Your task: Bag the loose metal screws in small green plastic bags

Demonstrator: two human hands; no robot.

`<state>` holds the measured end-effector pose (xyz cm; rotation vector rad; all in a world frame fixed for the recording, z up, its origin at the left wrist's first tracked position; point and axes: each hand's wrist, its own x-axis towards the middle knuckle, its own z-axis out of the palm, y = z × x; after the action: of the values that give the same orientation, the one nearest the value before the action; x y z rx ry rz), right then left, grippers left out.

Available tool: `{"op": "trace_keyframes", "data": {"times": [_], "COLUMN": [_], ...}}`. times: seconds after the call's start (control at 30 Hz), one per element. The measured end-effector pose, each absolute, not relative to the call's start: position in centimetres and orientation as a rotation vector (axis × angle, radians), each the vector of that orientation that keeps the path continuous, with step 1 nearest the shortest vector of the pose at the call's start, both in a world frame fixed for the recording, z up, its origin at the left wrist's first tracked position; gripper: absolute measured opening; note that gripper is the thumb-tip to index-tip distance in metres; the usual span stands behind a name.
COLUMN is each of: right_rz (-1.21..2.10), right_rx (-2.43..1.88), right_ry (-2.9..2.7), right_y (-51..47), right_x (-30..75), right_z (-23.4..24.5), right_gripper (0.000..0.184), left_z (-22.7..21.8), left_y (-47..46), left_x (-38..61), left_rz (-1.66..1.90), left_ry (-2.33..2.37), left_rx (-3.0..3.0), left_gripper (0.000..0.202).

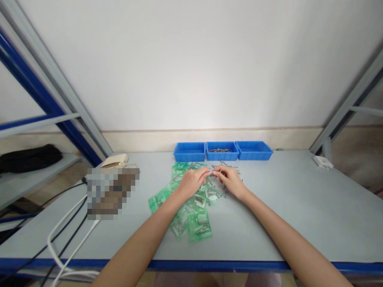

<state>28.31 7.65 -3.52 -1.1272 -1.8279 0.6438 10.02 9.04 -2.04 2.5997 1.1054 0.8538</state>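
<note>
My left hand [194, 182] and my right hand [231, 181] meet above the middle of the table, fingertips pinched close together. Whatever lies between the fingers is too small to make out. Under and around my left hand spreads a pile of green-tinted clear plastic bags [200, 227], with pale pieces and metal screw-like parts inside. Loose long metal screws [223, 164] lie behind and beside my right hand, partly hidden by it.
Three blue bins stand in a row against the wall: a left bin [190, 157], a middle bin [223, 156] holding brass-coloured screws, and a right bin [254, 155]. A cream box [115, 160], white cables [56, 227] and a blurred-out item [113, 193] occupy the left side. A white block [323, 162] sits far right.
</note>
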Motion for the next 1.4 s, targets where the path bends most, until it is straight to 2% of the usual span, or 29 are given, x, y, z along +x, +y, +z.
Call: {"op": "trace_keyframes", "data": {"times": [0.07,0.27,0.47,0.7,0.9,1.0,1.17,1.3,1.4], "right_rz": [0.669,0.562,0.513,0.631,0.770,0.789,0.808,0.864,0.725], "right_rx": [-1.115,-1.135,-1.192,-1.227,-1.134,-1.089,-1.097,-1.071,-1.117], "right_ry": [-1.854,-1.898,-1.904,-1.919,-1.878,-1.904,-1.914,-1.947,-1.992], "right_y": [7.54,7.44,7.13,7.28,7.45,7.53,7.57,7.37,7.21], "right_x": [28.24,28.21,28.31,28.50,28.60,28.68,28.80,28.85,28.95], "right_z": [-3.41,-3.37,-2.99,-3.00,-3.33,-3.24,-3.15,-2.92,-2.56], "right_gripper": [0.030,0.023,0.021,0.042,0.027,0.025,0.038,0.029,0.025], "left_z": [-2.02,-1.71,-1.78,-2.04,-1.85,-1.69,-1.58,-1.64,-1.61], "left_y": [9.11,8.89,8.94,9.19,9.02,8.90,8.82,8.96,8.96], "left_x": [9.94,10.01,10.07,9.99,9.93,10.02,10.16,10.11,10.16], "left_rz": [0.855,0.874,0.824,0.756,0.752,0.719,0.660,0.591,0.594], "left_ry": [1.118,1.210,1.165,1.174,1.191,1.223,1.240,1.280,1.329], "left_rx": [2.627,2.661,2.672,2.697,2.746,2.749,2.731,2.735,2.729], "left_gripper": [0.029,0.036,0.035,0.024,0.031,0.031,0.023,0.023,0.025]}}
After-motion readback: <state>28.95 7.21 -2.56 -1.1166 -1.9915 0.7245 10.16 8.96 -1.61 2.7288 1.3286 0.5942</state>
